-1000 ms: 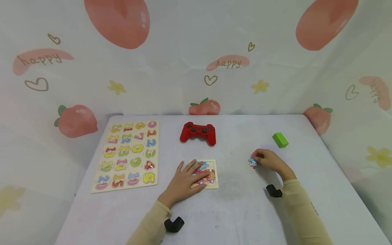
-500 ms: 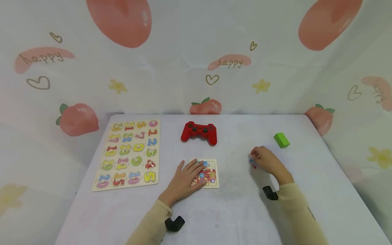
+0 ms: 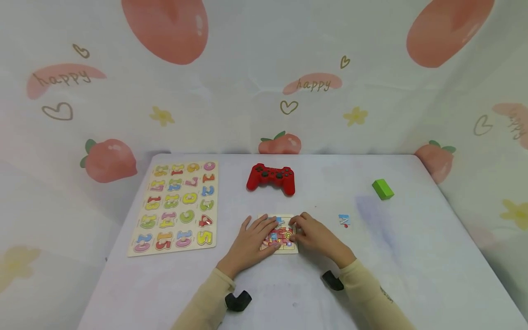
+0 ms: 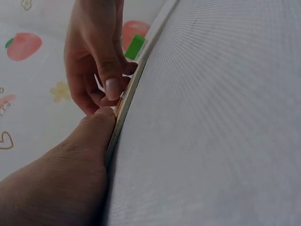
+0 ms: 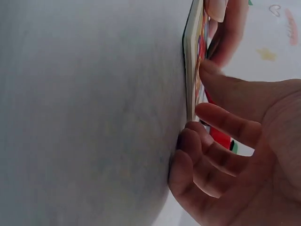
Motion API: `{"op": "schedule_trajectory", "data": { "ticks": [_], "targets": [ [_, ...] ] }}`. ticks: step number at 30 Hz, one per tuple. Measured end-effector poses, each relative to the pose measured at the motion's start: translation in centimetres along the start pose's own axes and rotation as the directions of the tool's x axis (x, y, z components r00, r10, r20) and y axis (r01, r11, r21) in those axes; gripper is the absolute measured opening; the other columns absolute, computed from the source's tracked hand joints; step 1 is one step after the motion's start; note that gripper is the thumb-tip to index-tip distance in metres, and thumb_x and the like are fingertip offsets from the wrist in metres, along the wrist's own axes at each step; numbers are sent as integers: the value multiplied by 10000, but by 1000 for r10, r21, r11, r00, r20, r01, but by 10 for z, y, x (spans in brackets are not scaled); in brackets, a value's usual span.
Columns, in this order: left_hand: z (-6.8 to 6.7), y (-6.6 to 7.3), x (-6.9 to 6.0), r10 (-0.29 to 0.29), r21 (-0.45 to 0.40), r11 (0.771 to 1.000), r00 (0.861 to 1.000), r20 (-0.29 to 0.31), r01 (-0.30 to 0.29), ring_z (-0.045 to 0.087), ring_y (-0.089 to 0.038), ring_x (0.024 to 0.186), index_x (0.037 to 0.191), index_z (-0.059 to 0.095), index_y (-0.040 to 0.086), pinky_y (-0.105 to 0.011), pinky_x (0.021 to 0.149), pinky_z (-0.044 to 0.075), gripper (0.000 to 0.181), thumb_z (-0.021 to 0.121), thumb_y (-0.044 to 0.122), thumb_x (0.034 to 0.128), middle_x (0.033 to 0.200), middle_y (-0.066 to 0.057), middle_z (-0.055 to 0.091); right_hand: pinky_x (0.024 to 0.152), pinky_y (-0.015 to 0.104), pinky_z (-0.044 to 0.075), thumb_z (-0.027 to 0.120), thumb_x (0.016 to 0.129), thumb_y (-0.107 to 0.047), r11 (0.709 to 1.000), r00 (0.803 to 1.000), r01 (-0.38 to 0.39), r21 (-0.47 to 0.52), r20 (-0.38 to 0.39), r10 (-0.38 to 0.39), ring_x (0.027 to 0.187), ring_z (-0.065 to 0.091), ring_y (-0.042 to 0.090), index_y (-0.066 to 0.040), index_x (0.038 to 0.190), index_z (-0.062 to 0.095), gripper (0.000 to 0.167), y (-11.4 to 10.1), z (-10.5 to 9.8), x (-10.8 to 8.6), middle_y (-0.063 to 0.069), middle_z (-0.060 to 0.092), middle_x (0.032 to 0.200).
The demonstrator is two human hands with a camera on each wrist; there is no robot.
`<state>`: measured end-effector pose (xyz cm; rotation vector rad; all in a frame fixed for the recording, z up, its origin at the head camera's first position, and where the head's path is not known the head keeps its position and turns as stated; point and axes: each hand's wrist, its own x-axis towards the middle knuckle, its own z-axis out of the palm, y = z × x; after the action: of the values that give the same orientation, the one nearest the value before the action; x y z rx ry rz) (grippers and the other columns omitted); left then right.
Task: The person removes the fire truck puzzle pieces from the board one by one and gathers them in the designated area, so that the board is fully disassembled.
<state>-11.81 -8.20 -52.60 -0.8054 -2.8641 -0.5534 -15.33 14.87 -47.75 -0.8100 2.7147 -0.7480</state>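
A small wooden jigsaw puzzle [image 3: 290, 250] with colourful pieces lies on the table in the head view. My left hand [image 3: 251, 240] rests across its left part with fingers spread, covering some pieces. My right hand [image 3: 319, 236] is at the puzzle's right edge. In the right wrist view, the thumb [image 5: 214, 75] and index finger of that hand touch the puzzle [image 5: 191, 56] some way apart. The other fingers bend down to the table, and I see no piece between them. A loose blue-and-white jigsaw piece [image 3: 344, 220] lies to the right of my right hand.
A wooden number puzzle board [image 3: 214, 204] lies on the left. Behind the jigsaw is a red game controller [image 3: 271, 179]. A green block [image 3: 383, 189] sits at the back right. A printed cloth [image 3: 239, 68] hangs behind the table [image 3: 288, 293].
My right hand has let go of the blue-and-white jigsaw piece, leaving it on the table, and moved left to the puzzle's right edge. My left hand stays on the puzzle.
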Motion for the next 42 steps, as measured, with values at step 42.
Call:
{"op": "schedule_trajectory", "data": {
  "ticks": [42],
  "targets": [
    [0,1,0,16,9,1000,1000,-12,-16,293,-204,1418,1428,449,280,-569,1129,194,583,507,560,921,1508,52,390,600,254,419,632,922,-129,934,969,-214,285,-61,241,694,491,117,-110,905,586,53,-9,9,7,-27,592,782]
  ]
}}
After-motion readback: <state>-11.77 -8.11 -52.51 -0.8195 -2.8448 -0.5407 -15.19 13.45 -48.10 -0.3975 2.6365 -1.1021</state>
